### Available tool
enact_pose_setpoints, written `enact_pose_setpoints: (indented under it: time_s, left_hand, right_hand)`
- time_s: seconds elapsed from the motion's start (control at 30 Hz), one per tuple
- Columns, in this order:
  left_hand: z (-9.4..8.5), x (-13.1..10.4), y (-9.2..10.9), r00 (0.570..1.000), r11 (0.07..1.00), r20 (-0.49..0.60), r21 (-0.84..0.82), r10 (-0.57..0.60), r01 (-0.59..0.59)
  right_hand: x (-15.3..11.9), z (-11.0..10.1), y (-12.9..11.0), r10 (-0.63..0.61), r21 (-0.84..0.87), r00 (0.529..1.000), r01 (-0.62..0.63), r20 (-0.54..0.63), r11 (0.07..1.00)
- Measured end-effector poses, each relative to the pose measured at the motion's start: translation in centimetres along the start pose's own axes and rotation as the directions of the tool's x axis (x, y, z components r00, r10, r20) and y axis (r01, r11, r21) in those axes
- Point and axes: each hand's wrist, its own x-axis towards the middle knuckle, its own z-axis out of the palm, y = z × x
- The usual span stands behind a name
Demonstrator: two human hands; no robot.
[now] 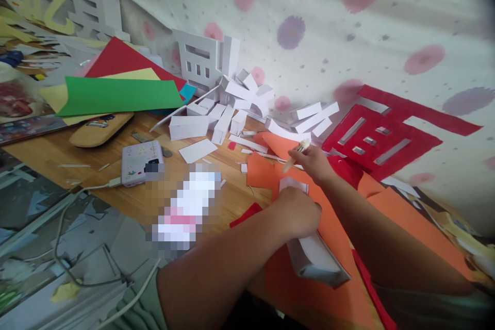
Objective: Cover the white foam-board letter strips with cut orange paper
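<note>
My left hand [299, 212] is closed on a long white folded-paper piece [317, 258], whose box-like end points toward me. Beneath it lies an orange paper sheet [282, 289]. Just beyond, my right hand [314, 161] grips a slim pale tool [290, 164] between thumb and fingers. The tool's light end sticks up past the fingers and its other end slants down toward the orange paper; I cannot tell its exact kind. My left fingertips are hidden behind the back of the hand.
A red cut-out character [386, 139] leans on the spotted curtain [328, 26]. White paper blocks [224, 118] are piled at the back. Left are green paper [119, 95], a power bank [141, 162] with a cable, and a blurred-out phone [187, 209]. The table's left edge borders a littered floor.
</note>
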Motion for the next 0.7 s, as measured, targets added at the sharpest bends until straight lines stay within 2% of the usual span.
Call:
enact_pose_setpoints:
  time_s: [0.17, 0.33, 0.4, 0.47, 0.57, 0.6, 0.7]
  left_hand:
    - [-1.0, 0.0, -0.3, 0.999, 1.000, 0.038, 0.022, -0.014, 0.013]
    - [-1.8, 1.0, -1.1, 0.989, 0.998, 0.137, -0.021, -0.059, 0.063]
    - [-2.4, 1.5, -1.3, 0.982, 0.993, 0.162, -0.041, -0.101, 0.109]
    - [-3.1, 1.9, -1.3, 0.975, 0.988, 0.177, -0.051, -0.136, 0.147]
    - [-4.3, 2.5, -1.1, 0.972, 0.983, 0.174, -0.061, -0.158, 0.171]
    - [-4.6, 2.7, -1.0, 0.972, 0.983, 0.170, -0.064, -0.160, 0.173]
    - [-4.8, 3.1, -0.6, 0.981, 0.982, 0.111, -0.080, -0.161, 0.170]
  right_hand:
    - [-2.8, -3.2, -1.2, 0.014, 0.195, 0.982, 0.024, -0.189, 0.980]
    - [-5.4, -5.9, -1.8, -0.023, 0.383, 0.979, 0.101, -0.203, 0.918]
    - [-5.7, -6.6, -1.8, -0.034, 0.413, 0.967, 0.139, -0.252, 0.900]
    - [-6.1, -7.2, -2.3, -0.048, 0.465, 0.928, 0.230, -0.371, 0.855]
    - [-7.8, -8.1, -3.8, -0.112, 0.520, 0.833, 0.438, -0.542, 0.734]
    - [-8.6, -8.3, -4.3, -0.167, 0.523, 0.827, 0.482, -0.537, 0.703]
    - [-11.3, -8.4, -4.9, -0.325, 0.529, 0.879, 0.471, -0.349, 0.706]
